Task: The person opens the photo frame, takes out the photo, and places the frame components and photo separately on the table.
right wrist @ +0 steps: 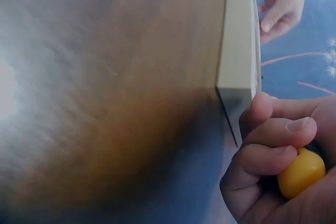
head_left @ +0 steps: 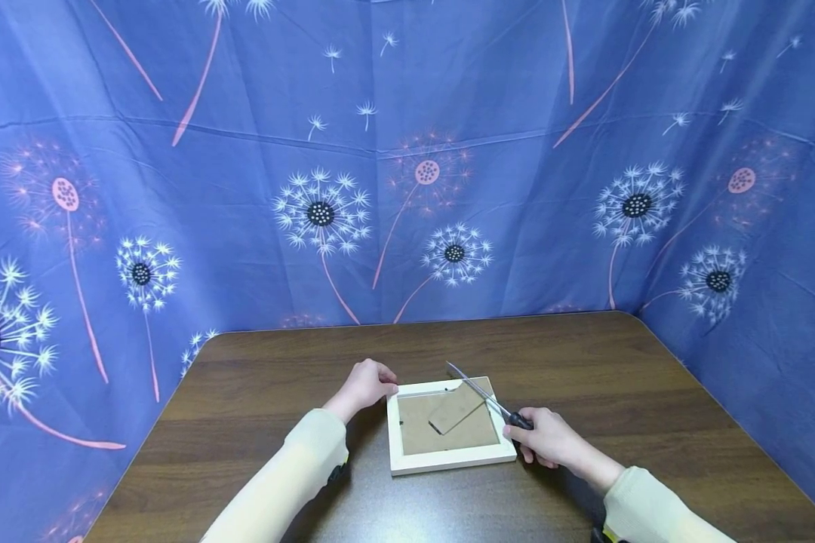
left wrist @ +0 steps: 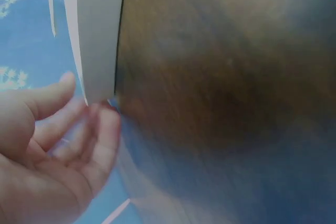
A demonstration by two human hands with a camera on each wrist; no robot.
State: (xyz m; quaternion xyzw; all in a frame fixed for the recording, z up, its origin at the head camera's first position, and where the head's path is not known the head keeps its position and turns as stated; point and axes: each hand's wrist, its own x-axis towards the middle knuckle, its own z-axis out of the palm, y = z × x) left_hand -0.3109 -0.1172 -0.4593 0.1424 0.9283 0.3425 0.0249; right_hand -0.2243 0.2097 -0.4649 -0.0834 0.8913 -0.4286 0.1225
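Observation:
A white picture frame (head_left: pixel 453 458) lies back side up on the table, its brown backing board (head_left: pixel 417 441) showing. On the backing is a brown stand flap (head_left: pixel 456 411). My left hand (head_left: pixel 365 388) holds the frame's far left corner, with thumb and curled fingers about the corner in the left wrist view. In my right hand (head_left: pixel 550 439) is a screwdriver (head_left: pixel 521 421) with a black handle and a yellow butt (right wrist: pixel 302 174). Its metal shaft slants over the backing toward the frame's far edge. The right fingers are beside the frame's right edge; whether the tip touches is unclear.
The dark wooden table (head_left: pixel 278 377) extends around the frame on all sides. Behind it and to the sides hangs a blue cloth (head_left: pixel 407 90) printed with dandelions. Light glares on the tabletop near the front.

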